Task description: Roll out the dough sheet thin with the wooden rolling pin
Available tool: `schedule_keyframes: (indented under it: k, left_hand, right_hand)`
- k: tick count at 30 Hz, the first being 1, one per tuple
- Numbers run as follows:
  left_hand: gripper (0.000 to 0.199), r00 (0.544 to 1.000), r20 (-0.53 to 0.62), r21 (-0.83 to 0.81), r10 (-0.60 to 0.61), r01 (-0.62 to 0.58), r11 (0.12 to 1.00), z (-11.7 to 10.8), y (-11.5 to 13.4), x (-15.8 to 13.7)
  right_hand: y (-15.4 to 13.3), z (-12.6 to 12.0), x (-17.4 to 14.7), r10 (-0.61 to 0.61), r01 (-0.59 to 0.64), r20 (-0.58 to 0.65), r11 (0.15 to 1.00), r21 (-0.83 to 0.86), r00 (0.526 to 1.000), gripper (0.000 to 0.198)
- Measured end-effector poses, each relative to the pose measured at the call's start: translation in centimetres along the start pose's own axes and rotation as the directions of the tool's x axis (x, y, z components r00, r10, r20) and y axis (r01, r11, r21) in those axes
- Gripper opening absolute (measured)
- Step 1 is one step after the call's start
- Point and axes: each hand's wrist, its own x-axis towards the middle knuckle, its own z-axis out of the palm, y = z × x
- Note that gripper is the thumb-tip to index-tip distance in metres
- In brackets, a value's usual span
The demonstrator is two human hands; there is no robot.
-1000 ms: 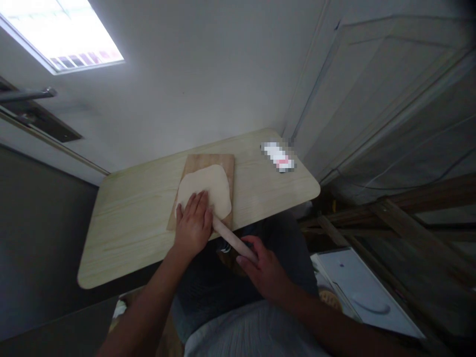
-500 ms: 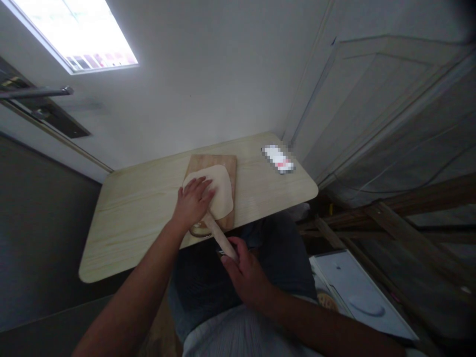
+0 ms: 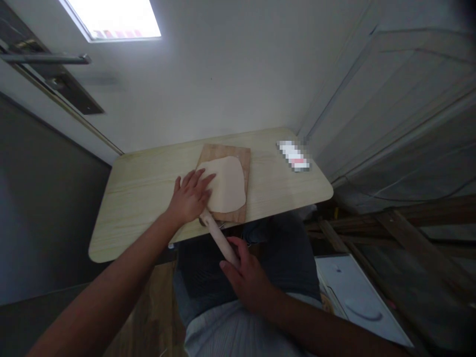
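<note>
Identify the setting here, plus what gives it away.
Likely a cramped indoor corner, possibly in a home: a door with a lever handle, a table beside it, and flat dough on a wooden board.

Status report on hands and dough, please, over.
Right hand gripping rolling pin. Dough flat on wooden board. Left hand spread, covering dough's left edge.

Both hands at work, the left hand (image 3: 191,196) reaching farther forward than the right hand (image 3: 250,277).
The left is palm down, fingers spread, thumb beside the index finger, its forearm (image 3: 115,285) slanting back to the lower left; nearer the body and to its right, the right hand curls in a grip, thumb and index finger parted, its forearm (image 3: 316,315) running off to the right.
</note>
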Motion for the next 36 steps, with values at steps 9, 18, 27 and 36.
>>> schedule_keyframes:
  k: [9,18,27,36]
  left_hand:
    - [0.058,0.991,-0.029,-0.053,-0.131,0.129,0.990,-0.3,-1.0,-3.5]
    - [0.054,0.953,-0.109,-0.112,-0.283,0.271,0.956,0.4,0.6,-0.8]
    - [0.048,0.917,-0.176,-0.176,-0.358,0.329,0.928,1.4,-2.4,0.1]
    - [0.044,0.920,-0.201,-0.362,-0.336,0.250,0.898,2.2,-5.6,2.0]
  right_hand:
    - [-0.1,0.0,0.1,-0.018,0.018,0.006,1.000,-0.021,1.000,0.042]
    - [0.1,-7.2,4.9,-0.009,-0.009,-0.271,0.998,-0.065,0.963,0.038]
    - [-0.7,-6.1,5.2,-0.061,0.051,-0.060,0.986,-0.161,0.996,0.037]
    - [-2.6,-5.6,6.3,-0.152,0.143,-0.027,0.967,-0.212,0.988,0.028]
